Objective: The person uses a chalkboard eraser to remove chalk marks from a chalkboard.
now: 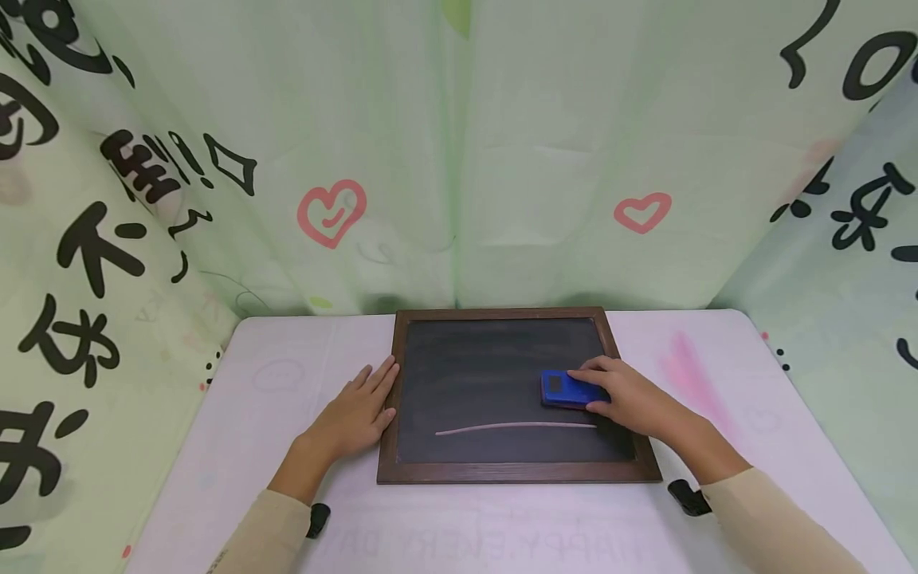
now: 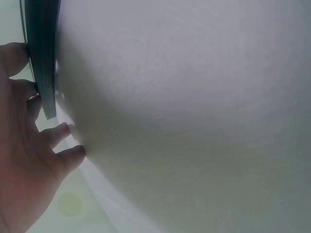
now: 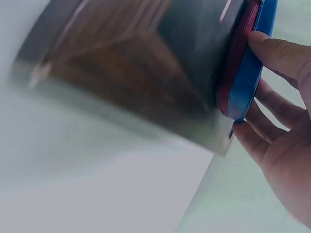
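Note:
A small blackboard (image 1: 495, 359) in a brown wooden frame lies on the white table. One pale chalk line (image 1: 516, 425) runs across its lower part. My right hand (image 1: 634, 399) grips a blue board eraser (image 1: 566, 389) by its sides, over the right half of the board. In the right wrist view the eraser (image 3: 250, 73) shows a red layer against the dark surface. With fingers extended, my left hand (image 1: 355, 414) rests at the frame's left edge. In the left wrist view, fingers of the left hand (image 2: 29, 160) touch the frame's side (image 2: 43, 53).
Behind and beside the white table (image 1: 430, 526) hangs a pale green curtain (image 1: 531, 159) with black lettering and pink hearts. A pink smear (image 1: 692, 375) marks the tabletop right of the board. Each wrist wears a small black device (image 1: 690, 498).

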A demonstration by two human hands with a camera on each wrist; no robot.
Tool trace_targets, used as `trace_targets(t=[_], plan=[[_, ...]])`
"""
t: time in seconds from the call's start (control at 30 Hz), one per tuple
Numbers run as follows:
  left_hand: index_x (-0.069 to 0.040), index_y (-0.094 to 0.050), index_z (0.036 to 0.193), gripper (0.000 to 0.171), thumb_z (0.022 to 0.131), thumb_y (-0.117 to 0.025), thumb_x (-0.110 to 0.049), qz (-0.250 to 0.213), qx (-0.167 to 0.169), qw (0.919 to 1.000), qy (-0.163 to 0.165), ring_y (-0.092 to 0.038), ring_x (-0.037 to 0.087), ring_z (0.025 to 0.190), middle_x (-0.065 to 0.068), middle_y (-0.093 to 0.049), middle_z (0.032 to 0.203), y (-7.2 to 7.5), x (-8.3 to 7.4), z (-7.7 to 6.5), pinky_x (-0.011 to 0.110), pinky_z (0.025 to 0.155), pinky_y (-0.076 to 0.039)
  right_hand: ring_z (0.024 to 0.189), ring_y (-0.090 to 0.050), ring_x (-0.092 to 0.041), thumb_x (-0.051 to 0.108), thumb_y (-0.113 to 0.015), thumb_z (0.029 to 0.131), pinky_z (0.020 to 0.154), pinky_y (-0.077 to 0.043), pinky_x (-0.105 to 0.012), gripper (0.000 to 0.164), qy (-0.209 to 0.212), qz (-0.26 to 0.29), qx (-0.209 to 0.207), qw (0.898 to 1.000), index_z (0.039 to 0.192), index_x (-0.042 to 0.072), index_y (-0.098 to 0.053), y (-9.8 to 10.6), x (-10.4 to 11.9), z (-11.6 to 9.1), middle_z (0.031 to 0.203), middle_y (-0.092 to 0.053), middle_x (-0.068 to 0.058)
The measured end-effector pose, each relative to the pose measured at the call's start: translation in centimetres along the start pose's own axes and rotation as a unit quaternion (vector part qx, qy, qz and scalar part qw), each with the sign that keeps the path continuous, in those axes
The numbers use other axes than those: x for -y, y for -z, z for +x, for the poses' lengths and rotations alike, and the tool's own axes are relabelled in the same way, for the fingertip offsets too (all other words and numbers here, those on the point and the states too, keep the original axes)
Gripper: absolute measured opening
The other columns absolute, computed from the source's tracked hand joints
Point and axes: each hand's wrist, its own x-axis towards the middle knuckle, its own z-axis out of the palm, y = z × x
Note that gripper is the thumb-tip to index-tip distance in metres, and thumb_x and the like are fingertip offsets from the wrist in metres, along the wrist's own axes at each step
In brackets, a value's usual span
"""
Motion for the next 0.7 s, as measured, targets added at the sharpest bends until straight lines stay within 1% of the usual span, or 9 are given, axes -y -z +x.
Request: trace_targets(t=[0.23, 0.33, 0.47, 0.7], plan=[[-0.009, -0.016, 0.167, 0.069, 0.110, -0.045, -0.035, -0.004, -0.001, 1.0000, -0.001, -0.022, 0.045, 0.157, 0.006, -0.012, 0.175, 0.1, -0.1, 0.0, 0.065, 0.122, -0.027, 0.123, -0.058, -0.045, 0.011, -0.081, 0.089, 0.101, -0.053, -0.059, 0.053, -0.021, -0.001, -0.006, 1.000, 0.139, 0.004, -0.065, 0.0, -0.8, -1.0, 0.132, -0.059, -0.022], [-0.009, -0.016, 0.166, 0.069, 0.110, -0.045, -0.034, -0.007, -0.001, 1.0000, -0.001, -0.022, 0.045, 0.157, 0.006, -0.012, 0.175, 0.1, -0.2, 0.0, 0.065, 0.122, -0.027, 0.123, -0.058, -0.045, 0.012, -0.081, 0.089, 0.101, -0.053, -0.059, 0.053, -0.019, -0.001, -0.010, 1.000, 0.138, 0.003, -0.065, 0.0, -0.7, -1.0, 0.131, -0.060, -0.022], [-0.008, -0.016, 0.166, 0.069, 0.109, -0.045, -0.034, -0.010, 0.000, 0.9999, 0.001, -0.022, 0.045, 0.157, 0.007, -0.012, 0.175, 0.2, -0.3, 0.0, 0.065, 0.122, -0.027, 0.120, -0.060, -0.043, 0.015, -0.082, 0.089, 0.099, -0.053, -0.058, 0.053, -0.009, 0.001, -0.012, 1.000, 0.137, 0.002, -0.066, 0.0, -0.4, -0.4, 0.129, -0.061, -0.021], [-0.009, -0.016, 0.167, 0.069, 0.109, -0.046, -0.034, -0.010, 0.003, 0.9999, 0.005, -0.021, 0.045, 0.157, 0.007, -0.012, 0.175, 0.3, -0.3, -0.1, 0.064, 0.122, -0.026, 0.120, -0.060, -0.041, 0.019, -0.081, 0.090, 0.099, -0.053, -0.056, 0.055, 0.002, 0.001, 0.001, 1.000, 0.139, 0.002, -0.064, -0.4, 0.8, 1.3, 0.131, -0.062, -0.021]])
